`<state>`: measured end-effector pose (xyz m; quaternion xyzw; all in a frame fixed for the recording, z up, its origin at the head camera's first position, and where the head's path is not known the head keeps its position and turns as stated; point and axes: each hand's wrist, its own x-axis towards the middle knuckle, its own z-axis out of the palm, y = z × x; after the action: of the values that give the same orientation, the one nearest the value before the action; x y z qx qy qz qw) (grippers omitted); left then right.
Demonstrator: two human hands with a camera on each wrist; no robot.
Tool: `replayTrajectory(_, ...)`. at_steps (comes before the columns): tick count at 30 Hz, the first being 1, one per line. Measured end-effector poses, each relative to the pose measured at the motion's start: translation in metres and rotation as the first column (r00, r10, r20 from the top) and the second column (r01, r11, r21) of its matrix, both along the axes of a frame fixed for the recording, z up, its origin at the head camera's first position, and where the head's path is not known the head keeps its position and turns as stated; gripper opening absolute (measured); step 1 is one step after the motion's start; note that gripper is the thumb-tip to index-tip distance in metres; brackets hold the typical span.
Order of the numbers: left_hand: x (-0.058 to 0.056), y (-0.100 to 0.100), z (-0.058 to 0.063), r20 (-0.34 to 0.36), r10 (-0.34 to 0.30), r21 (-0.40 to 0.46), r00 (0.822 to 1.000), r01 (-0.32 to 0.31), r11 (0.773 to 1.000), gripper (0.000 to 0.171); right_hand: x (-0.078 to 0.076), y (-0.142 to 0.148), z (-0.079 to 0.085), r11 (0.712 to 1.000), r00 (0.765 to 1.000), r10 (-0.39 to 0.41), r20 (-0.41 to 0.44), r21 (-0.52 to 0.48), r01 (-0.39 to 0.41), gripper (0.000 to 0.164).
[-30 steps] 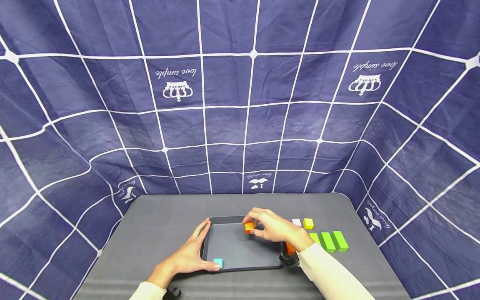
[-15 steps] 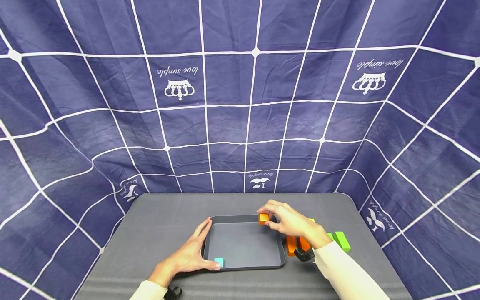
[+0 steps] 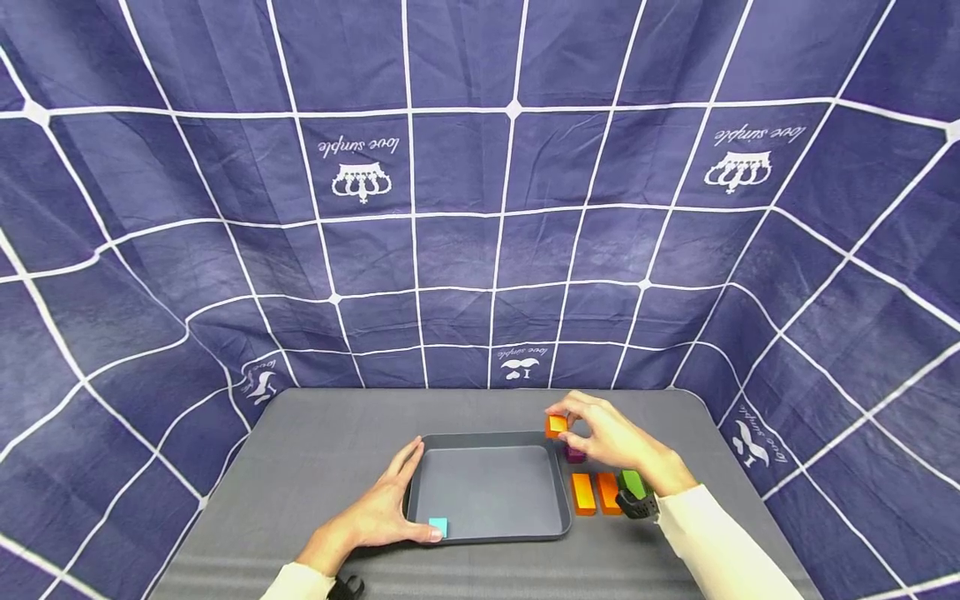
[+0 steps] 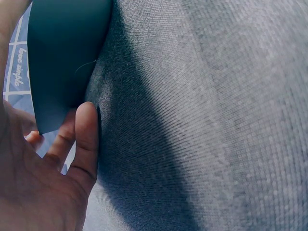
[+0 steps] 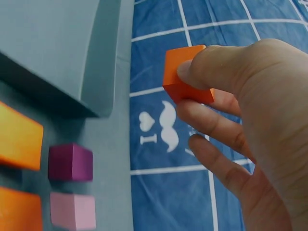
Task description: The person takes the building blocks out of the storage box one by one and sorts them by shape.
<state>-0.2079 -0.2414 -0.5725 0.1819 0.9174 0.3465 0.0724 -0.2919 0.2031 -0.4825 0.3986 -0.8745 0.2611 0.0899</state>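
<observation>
My right hand (image 3: 611,437) pinches an orange block (image 3: 557,427) between thumb and fingers, above the back right corner of a grey tray (image 3: 491,439). In the right wrist view the thumb lies across one face of that orange block (image 5: 185,74), clear of the table. My left hand (image 3: 378,508) rests against the tray's left side, fingers spread along the outer wall and thumb at the front left corner. Beside that thumb, inside the tray, sits a small cyan cube (image 3: 438,527). The left wrist view shows the fingers touching the tray's dark wall (image 4: 67,57).
Right of the tray lie two orange blocks (image 3: 582,494) and a green block (image 3: 633,483), partly behind the right wrist. A purple cube (image 5: 70,162) and a pink cube (image 5: 73,211) stand near the tray. A blue gridded cloth (image 3: 450,250) hangs around the grey table (image 3: 337,433).
My right hand has carried the orange block from over the tray's inside rightward and back to its back right corner. The left hand, tray and cyan cube have stayed in place.
</observation>
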Motion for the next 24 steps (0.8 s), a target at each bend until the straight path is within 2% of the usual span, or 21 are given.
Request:
replayTrajectory(5,-0.001,0.000,-0.003,0.020,-0.003,-0.001,1.000,0.003,1.000,0.157,-0.001,0.018,-0.003,0.999,0.999,-0.033,-0.008,-0.027,0.033,0.040)
replayTrajectory(15,-0.002,-0.004,-0.007,0.005,0.008,-0.015,1.000,-0.007,1.000,0.157,-0.006,0.050,-0.010,0.994,0.996,-0.074,-0.052,-0.082,0.070,0.046)
replayTrajectory(24,-0.002,0.000,-0.004,0.017,0.007,-0.008,1.000,-0.007,1.000,0.156,-0.010,0.085,-0.013,0.988,0.990,-0.140,-0.024,-0.073,0.138,0.048)
